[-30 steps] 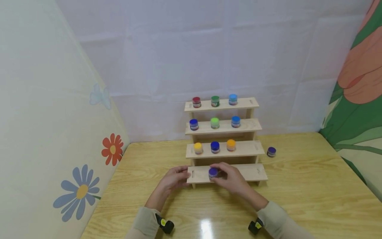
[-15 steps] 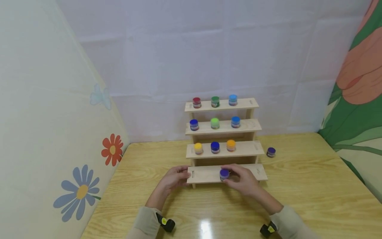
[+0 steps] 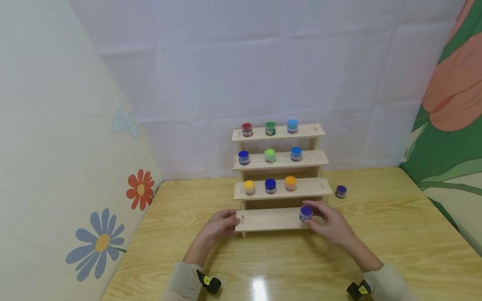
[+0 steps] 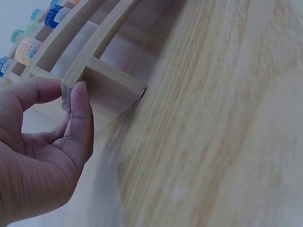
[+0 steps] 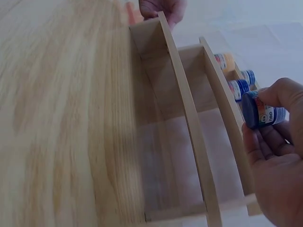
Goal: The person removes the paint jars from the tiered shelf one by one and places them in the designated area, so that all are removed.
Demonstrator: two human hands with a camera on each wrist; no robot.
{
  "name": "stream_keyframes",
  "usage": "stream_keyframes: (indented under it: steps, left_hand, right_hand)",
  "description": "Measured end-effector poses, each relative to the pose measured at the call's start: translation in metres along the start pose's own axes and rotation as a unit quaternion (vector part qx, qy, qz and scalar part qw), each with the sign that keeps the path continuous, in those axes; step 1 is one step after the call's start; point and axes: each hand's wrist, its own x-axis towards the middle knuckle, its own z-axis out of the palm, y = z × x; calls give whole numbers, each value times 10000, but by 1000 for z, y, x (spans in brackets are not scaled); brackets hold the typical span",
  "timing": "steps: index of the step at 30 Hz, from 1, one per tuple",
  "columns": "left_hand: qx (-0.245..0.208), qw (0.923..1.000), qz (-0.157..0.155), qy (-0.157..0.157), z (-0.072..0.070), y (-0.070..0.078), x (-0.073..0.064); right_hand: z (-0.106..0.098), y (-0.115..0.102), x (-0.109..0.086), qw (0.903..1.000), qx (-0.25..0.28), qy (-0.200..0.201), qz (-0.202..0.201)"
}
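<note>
A four-tier wooden stand [image 3: 263, 220] holds small paint jars on its upper three boards. My left hand [image 3: 220, 225] pinches the left end of the lowest board between thumb and fingers; the left wrist view shows this grip on the board's end [image 4: 68, 94]. With thumb and fingertips my right hand [image 3: 331, 223] grips a purple-lidded paint jar [image 3: 306, 213] at the right part of the lowest board. In the right wrist view the jar [image 5: 262, 111] shows its printed label and appears held off the wood. The right end of that board is hidden behind the right hand.
Another purple-lidded jar [image 3: 340, 191] stands on the wooden table [image 3: 188, 200], right of the stand. A dark blue jar [image 3: 270, 186] and an orange jar [image 3: 290, 183] are on the board above. A white cloth [image 3: 211, 83] hangs behind.
My right hand has moved rightward along the lowest board, from its middle to its right part, carrying the purple-lidded paint jar. The left hand has stayed on the board's left end.
</note>
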Motion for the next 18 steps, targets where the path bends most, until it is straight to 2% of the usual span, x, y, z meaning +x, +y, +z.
stream_keyframes:
  steps: [4,11,18]
  left_hand:
    - [-68,10000,-11,-41,0,-1,1]
    - [-160,9998,-4,-120,-2,-2,4]
    - [-238,9995,-103,-180,-5,-3,6]
  right_hand:
    - [-15,3,-4,9999,65,148,38]
    - [-40,11,-10,9985,29,512,-181]
    - [-63,18,-16,9976,41,665,209]
